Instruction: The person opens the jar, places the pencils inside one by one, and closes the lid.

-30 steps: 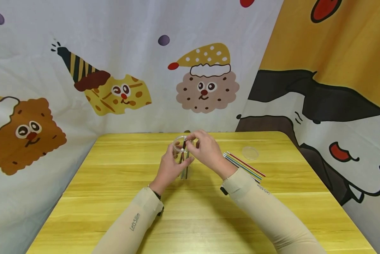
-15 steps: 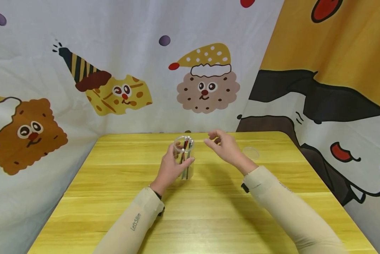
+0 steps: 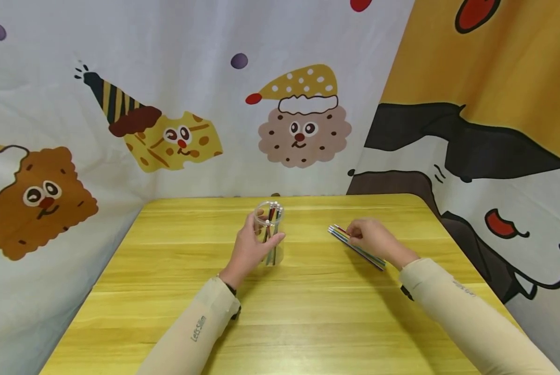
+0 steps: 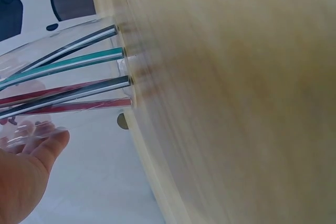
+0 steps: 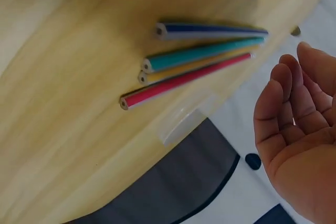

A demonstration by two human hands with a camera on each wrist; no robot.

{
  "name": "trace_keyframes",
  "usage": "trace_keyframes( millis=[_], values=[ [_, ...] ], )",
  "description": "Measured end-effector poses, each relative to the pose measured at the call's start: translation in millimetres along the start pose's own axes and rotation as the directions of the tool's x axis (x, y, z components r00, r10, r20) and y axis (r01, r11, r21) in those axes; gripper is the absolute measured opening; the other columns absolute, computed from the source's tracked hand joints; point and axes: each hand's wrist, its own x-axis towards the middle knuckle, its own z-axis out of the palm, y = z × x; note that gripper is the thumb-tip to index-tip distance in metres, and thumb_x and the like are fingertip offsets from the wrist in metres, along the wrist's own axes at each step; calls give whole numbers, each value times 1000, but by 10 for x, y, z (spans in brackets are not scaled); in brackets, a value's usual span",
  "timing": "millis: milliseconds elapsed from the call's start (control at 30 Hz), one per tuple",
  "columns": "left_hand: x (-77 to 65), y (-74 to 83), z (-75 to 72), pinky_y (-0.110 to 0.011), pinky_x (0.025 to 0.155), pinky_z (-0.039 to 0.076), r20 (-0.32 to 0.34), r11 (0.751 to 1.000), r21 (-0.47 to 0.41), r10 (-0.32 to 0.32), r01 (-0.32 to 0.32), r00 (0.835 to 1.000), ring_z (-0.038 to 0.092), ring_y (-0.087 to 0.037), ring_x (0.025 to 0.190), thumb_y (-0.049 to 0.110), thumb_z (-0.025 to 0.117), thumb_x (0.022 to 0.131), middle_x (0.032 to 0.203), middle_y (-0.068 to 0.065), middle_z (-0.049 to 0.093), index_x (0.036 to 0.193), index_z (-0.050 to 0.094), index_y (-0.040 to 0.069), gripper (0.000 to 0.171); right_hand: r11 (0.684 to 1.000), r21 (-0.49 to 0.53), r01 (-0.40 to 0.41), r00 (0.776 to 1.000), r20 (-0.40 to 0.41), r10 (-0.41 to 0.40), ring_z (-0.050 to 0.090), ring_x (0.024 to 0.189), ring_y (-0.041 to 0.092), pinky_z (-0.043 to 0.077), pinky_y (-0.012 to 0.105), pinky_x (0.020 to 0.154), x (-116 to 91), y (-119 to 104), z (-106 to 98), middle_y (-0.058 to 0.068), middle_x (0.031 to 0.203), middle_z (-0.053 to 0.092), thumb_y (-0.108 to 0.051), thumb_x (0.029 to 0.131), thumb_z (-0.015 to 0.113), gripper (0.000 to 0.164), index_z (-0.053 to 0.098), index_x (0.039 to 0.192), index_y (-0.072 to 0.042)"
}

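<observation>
Holding a clear cup (image 3: 280,252) in the left hand (image 3: 249,247), with the thumb across the near side and the fingers round the far side, just below the rim. Standing roughly upright in that hold, base down at the wooden table (image 3: 261,323). Inside the cup, several slim pencils (image 4: 73,96) at a slant, some crossing, in teal, red and a dark shade with light streaks along the sides, gathered mostly toward the right of the rim in the head view, white ends up. To the right, well apart from the cup, holding the right hand (image 3: 373,238) over four loose pencils (image 5: 202,54). Bending the fingers loosely there, with a narrow gap between thumb and fingertips, gripping nothing in the right wrist view; cannot tell from the head view whether touching the red one. Lying nearly side by side on the table: blue, teal, yellow and red, all straight, with cut ends showing a dark core. Near the red one, a clear lid (image 5: 186,116), blurred.
</observation>
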Motion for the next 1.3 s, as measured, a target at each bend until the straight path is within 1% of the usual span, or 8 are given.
trace_keyframes(
  millis=[133, 433, 533, 700, 867, 1067, 1167, 1300],
  values=[
    [4, -8, -6, -53, 116, 53, -4, 1000, 11, 2, -2, 1000, 64, -27, 131, 52, 82, 93, 130, -10, 64, 158, 40, 18, 84, 996, -81, 32, 999, -26, -35, 74, 95, 27, 65, 44, 83, 16, 10, 104, 10, 103, 76, -9, 96, 80, 20, 76, 114, -2],
    [14, -4, 8, -51, 117, 53, 3, 1000, 18, 5, -5, 1000, 64, -25, 130, 49, 82, 94, 128, -10, 64, 159, 40, 16, 84, 980, -199, -23, 999, -36, 16, 68, 80, 21, 60, 41, 71, 63, 4, 227, 8, 94, 76, -10, 95, 80, 18, 76, 112, -3],
    [27, -5, 16, -50, 118, 52, 1, 1000, 17, 11, -11, 1000, 65, -24, 128, 48, 83, 94, 126, -6, 64, 159, 41, 15, 84, 980, -197, -22, 999, -29, 16, 68, 79, 21, 60, 41, 70, 62, 7, 264, 8, 93, 76, -9, 95, 80, 16, 76, 109, -3],
    [29, -17, 19, -51, 117, 53, -2, 1000, 15, 9, -9, 1000, 65, -24, 127, 47, 83, 94, 125, -5, 63, 158, 41, 15, 83, 984, -176, -26, 1000, -18, 24, 72, 83, 22, 62, 43, 73, 75, 7, 319, 9, 95, 78, -11, 95, 80, 15, 77, 108, -4],
    [23, -16, 14, -52, 117, 53, 2, 1000, 9, -3, 3, 1000, 64, -25, 128, 48, 83, 93, 127, -5, 63, 157, 41, 17, 82, 985, -171, -37, 999, -27, 33, 69, 80, 19, 59, 39, 68, 102, -9, 339, 7, 94, 76, -13, 96, 79, 14, 76, 108, -5],
    [21, -5, 6, -53, 117, 52, 8, 1000, 8, -9, 9, 1000, 64, -25, 128, 49, 82, 94, 127, -6, 62, 157, 41, 17, 83, 985, -170, -36, 999, -24, 33, 74, 86, 21, 62, 42, 74, 125, -64, 391, 6, 97, 78, -17, 95, 82, 23, 77, 115, -5],
    [18, -4, -2, -53, 116, 53, 4, 1000, 13, -7, 7, 1000, 64, -25, 128, 49, 82, 93, 126, -5, 62, 158, 41, 17, 83, 987, -156, -39, 999, -4, 39, 74, 86, 22, 62, 42, 75, 134, -106, 400, 6, 98, 78, -19, 94, 83, 28, 76, 118, -5],
    [12, -4, -11, -53, 114, 54, -2, 1000, 19, -6, 6, 1000, 65, -25, 128, 49, 83, 93, 126, -5, 63, 158, 41, 17, 83, 986, -163, -23, 997, 63, 34, 76, 88, 23, 63, 43, 75, 142, -184, 410, 9, 101, 80, -17, 95, 83, 33, 73, 123, -4]
  ],
)
